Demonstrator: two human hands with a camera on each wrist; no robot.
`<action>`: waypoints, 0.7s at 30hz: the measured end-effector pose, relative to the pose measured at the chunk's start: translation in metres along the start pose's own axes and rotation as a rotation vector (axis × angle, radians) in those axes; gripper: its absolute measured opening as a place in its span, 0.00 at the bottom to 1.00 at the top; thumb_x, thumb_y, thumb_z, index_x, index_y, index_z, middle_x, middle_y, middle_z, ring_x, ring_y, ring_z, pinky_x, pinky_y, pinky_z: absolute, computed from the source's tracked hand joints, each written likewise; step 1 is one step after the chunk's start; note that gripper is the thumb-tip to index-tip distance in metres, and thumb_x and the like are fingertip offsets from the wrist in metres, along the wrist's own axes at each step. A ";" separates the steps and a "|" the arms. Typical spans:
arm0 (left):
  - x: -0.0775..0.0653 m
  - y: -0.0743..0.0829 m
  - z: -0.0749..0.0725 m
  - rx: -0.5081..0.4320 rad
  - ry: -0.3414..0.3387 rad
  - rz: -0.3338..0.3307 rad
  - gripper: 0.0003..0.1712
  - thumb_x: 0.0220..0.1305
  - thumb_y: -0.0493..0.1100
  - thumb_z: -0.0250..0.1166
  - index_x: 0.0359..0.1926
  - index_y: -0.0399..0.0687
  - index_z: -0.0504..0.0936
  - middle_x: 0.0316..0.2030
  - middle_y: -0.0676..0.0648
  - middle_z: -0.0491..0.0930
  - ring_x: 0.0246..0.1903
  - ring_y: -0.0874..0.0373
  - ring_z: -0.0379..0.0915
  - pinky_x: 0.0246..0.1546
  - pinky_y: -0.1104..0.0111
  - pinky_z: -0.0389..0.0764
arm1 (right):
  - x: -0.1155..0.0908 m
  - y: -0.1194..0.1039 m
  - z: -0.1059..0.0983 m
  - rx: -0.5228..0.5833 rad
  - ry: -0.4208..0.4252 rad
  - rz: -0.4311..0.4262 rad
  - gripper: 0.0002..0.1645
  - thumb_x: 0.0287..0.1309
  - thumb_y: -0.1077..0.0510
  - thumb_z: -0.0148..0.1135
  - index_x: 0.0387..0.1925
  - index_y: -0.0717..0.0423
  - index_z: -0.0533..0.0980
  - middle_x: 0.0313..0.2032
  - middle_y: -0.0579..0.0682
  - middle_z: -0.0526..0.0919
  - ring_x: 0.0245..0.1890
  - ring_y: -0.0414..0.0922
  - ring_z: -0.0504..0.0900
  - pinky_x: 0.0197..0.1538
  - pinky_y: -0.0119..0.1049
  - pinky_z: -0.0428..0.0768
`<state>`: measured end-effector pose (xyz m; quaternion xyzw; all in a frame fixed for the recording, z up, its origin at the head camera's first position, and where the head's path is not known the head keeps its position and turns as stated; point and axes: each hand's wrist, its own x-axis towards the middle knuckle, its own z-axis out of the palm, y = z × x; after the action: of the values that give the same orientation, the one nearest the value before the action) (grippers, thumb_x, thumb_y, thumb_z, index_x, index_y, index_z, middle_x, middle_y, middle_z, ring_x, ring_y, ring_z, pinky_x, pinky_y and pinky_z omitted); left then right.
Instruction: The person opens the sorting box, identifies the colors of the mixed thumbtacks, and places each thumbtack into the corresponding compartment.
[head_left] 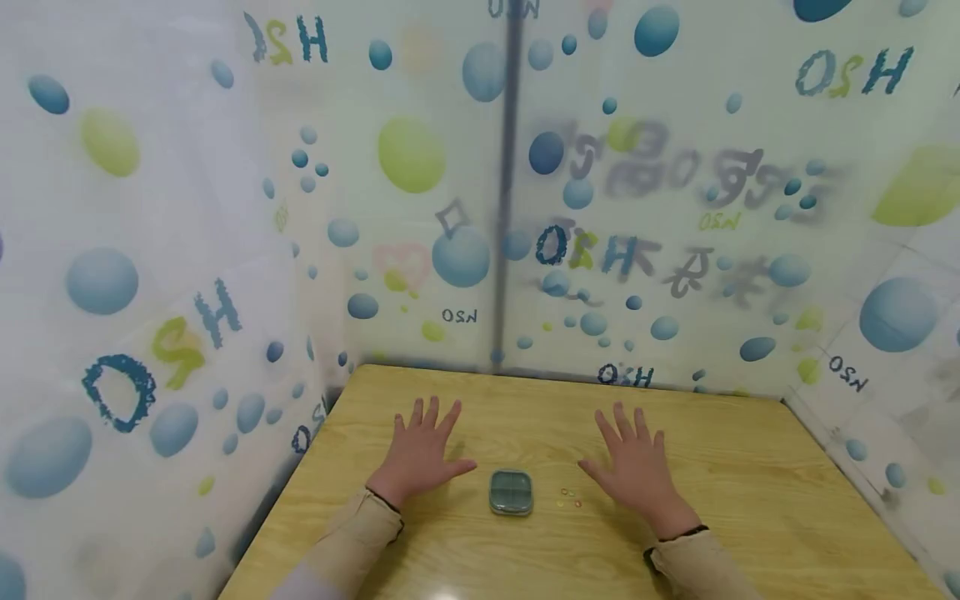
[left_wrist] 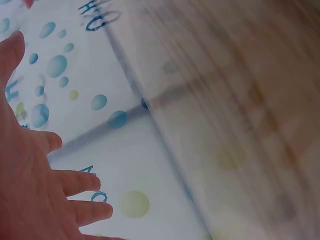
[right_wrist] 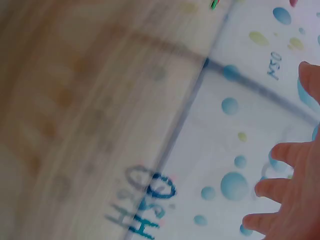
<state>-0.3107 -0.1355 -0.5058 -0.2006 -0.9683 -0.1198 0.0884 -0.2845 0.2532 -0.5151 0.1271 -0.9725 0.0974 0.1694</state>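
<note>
A small grey-green case (head_left: 511, 492) with rounded corners and dividing lines across its lid lies on the wooden table in the head view. Several tiny yellowish and reddish pieces (head_left: 577, 503) are scattered just right of it, too small to identify. My left hand (head_left: 418, 457) is to the left of the case, fingers spread and holding nothing. On the other side, beyond the tiny pieces, my right hand (head_left: 636, 471) has its fingers spread too, with nothing in it. Both wrist views show the spread fingers of the left hand (left_wrist: 30, 185) and right hand (right_wrist: 295, 190).
The light wooden table (head_left: 750, 500) meets a translucent curtain (head_left: 420, 275) along its back edge. Blue and green dots and H2O lettering cover the curtain, which also closes off the left and right sides. A dark vertical bar (head_left: 506, 183) shows behind it.
</note>
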 end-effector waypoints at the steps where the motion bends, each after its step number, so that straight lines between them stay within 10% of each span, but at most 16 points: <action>1: 0.001 0.002 0.000 -0.002 -0.006 0.004 0.57 0.65 0.77 0.64 0.85 0.57 0.58 0.81 0.28 0.56 0.80 0.23 0.47 0.70 0.20 0.53 | -0.001 -0.005 0.000 0.013 0.000 -0.009 0.53 0.66 0.31 0.67 0.81 0.53 0.64 0.81 0.68 0.58 0.79 0.77 0.53 0.68 0.87 0.55; 11: 0.003 0.016 0.011 -0.077 -0.068 0.040 0.57 0.67 0.78 0.62 0.85 0.54 0.57 0.80 0.26 0.57 0.79 0.23 0.51 0.68 0.24 0.61 | 0.004 -0.042 0.000 0.139 -0.084 -0.051 0.51 0.67 0.39 0.71 0.81 0.55 0.63 0.80 0.69 0.59 0.80 0.76 0.53 0.70 0.81 0.60; 21: 0.018 0.031 0.001 -0.311 -0.159 0.015 0.57 0.70 0.77 0.59 0.85 0.50 0.54 0.79 0.25 0.58 0.77 0.27 0.59 0.71 0.37 0.71 | 0.022 -0.071 -0.006 0.335 -0.230 -0.051 0.46 0.61 0.59 0.77 0.77 0.59 0.67 0.76 0.68 0.68 0.71 0.66 0.74 0.61 0.61 0.82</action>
<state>-0.3143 -0.1008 -0.4969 -0.2280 -0.9405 -0.2513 -0.0198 -0.2827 0.1828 -0.4919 0.1886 -0.9520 0.2385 0.0362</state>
